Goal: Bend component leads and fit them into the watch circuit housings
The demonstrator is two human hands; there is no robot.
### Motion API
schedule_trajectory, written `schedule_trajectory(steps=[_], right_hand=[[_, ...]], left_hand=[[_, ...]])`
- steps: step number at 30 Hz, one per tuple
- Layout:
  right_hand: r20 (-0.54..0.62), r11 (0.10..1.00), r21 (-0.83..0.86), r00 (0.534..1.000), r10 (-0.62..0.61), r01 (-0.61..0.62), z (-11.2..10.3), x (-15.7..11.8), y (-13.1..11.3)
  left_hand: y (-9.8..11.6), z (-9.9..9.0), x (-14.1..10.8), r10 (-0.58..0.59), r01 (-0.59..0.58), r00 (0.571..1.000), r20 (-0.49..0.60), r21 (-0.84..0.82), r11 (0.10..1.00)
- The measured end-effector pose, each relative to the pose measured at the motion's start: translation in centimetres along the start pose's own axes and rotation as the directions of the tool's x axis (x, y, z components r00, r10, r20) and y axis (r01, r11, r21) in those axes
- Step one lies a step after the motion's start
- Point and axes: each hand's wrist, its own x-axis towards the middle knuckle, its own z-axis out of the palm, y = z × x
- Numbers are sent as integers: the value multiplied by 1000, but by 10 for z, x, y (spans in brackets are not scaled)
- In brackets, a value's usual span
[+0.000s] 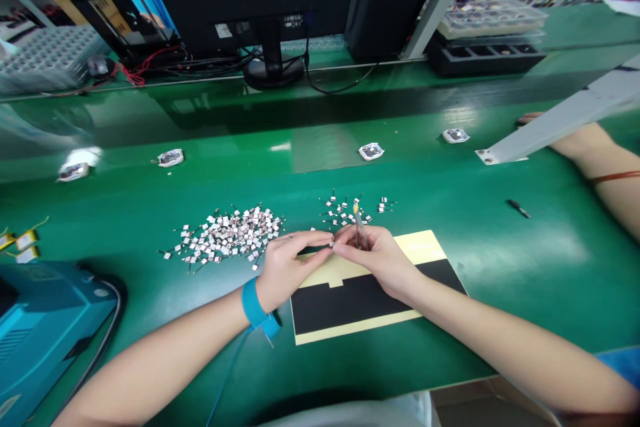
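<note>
My left hand (pixel 289 260), with a blue wrist strap (pixel 254 303) on its wrist, pinches a tiny silver component (pixel 331 244) between thumb and fingertips. Against the same component press the thumb and finger of my right hand (pixel 373 255). A pair of tweezers (pixel 361 230) is also held in my right hand, pointing up and away from the component. Below both hands lies a pale yellow sheet (pixel 423 245) with a black layer (pixel 350 310) on it. A large pile of small silver components with short dark leads (pixel 235 233) lies left of my hands; a smaller scatter (pixel 345 203) lies just beyond them.
Several small white-rimmed modules (pixel 371 151) sit in a row along the bench (pixel 500 280). A teal machine (pixel 45 333) stands at left, a monitor (pixel 273 47) at the back. A grey metal post (pixel 560 117) and another person's arm (pixel 595 153) are at right, near a dark pen-like piece (pixel 518 207).
</note>
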Motion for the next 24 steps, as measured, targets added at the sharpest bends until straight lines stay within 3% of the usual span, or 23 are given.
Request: schedule_trajectory(steps=[9, 14, 18, 21, 24], right_hand=[[3, 999, -45, 1000, 4, -4, 0, 1, 1], [36, 999, -34, 999, 22, -21, 0, 1, -1], [45, 999, 15, 998, 32, -33, 0, 0, -1], [67, 997, 54, 997, 44, -47, -3, 2, -1], [107, 995, 74, 993, 56, -64, -8, 5, -2]], left_hand=[[0, 0, -1, 71, -71, 997, 6, 47, 996], [-1, -1, -1, 238, -239, 971, 22, 104, 966], [-2, -3, -3, 291, -297, 955, 62, 114, 948], [0, -4, -3, 251, -254, 967, 37, 92, 963], [2, -3, -1, 123, -124, 992, 19, 20, 992]])
